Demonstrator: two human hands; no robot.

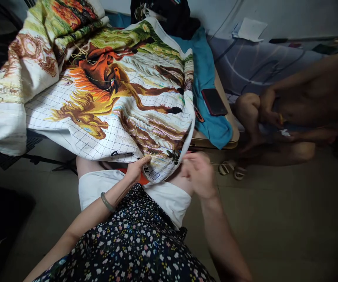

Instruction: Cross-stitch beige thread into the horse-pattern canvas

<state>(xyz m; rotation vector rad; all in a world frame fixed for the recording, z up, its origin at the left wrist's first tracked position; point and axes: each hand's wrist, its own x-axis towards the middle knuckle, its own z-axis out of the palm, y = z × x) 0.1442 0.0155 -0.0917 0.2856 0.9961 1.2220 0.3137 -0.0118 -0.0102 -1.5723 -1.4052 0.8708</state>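
A large cross-stitch cloth [110, 98] with orange horses and a printed grid drapes from a low table down onto my lap. My left hand [136, 170] pinches the cloth's lower edge, thumb on top and fingers underneath. A grey bangle [107, 202] circles that wrist. My right hand [200, 174] hovers just right of the cloth's lower corner, blurred by motion, its fingers loosely curled; whether it holds a needle or thread is not visible. Loose yellow threads [82, 53] lie on the embroidery near the top.
A dark phone [214, 102] lies on a teal cloth [205, 70] on the low table. Another person [298, 105] sits on the floor at right, with sandals [230, 168] nearby. A paper sheet [252, 29] lies by the wall. A dark bag [169, 13] sits behind the embroidery.
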